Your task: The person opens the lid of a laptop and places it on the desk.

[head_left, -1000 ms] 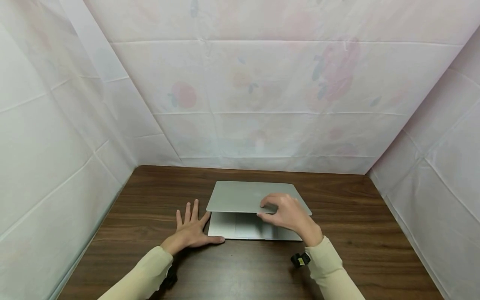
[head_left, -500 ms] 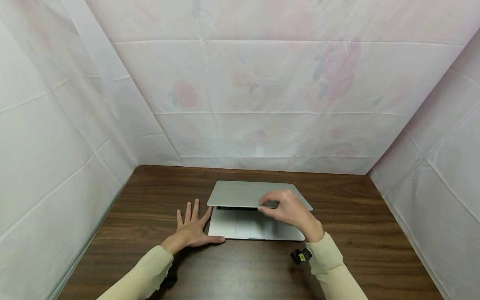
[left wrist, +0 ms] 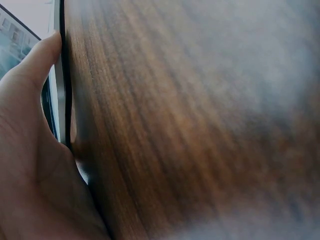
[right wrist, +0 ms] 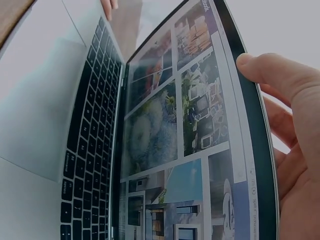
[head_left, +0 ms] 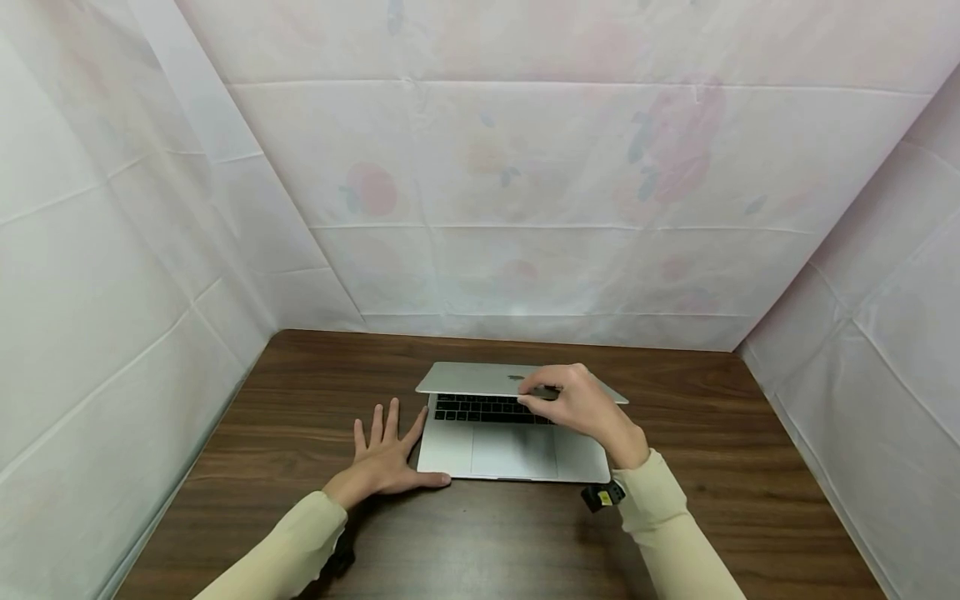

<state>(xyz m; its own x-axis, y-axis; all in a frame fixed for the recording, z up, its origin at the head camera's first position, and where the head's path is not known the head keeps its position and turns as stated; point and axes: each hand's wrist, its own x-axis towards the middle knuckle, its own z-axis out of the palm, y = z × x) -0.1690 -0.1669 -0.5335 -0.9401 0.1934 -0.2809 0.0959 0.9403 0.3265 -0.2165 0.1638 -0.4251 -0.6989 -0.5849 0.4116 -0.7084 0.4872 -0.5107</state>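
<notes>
A silver laptop (head_left: 450, 446) lies on the wooden table, its lid (head_left: 472, 377) tilted up part way over the black keyboard (right wrist: 92, 135). My right hand (head_left: 573, 404) pinches the lid's front edge, thumb on the screen side and fingers behind the lid. Several photos fill the lit screen (right wrist: 150, 125) in the right wrist view. With fingers spread flat, my left hand (head_left: 382, 462) rests on the table against the laptop's left side. Its thumb (left wrist: 45, 50) lies on the front left corner of the base.
The dark wooden table (head_left: 300, 400) extends around the laptop on all sides. White printed cloth (head_left: 525, 167) hangs behind the table and along both sides. A small black device (head_left: 602, 496) sits at the right wrist.
The lid has swung upward and back with my right hand pinching it, uncovering the keyboard. My left hand has stayed at the laptop's left side.
</notes>
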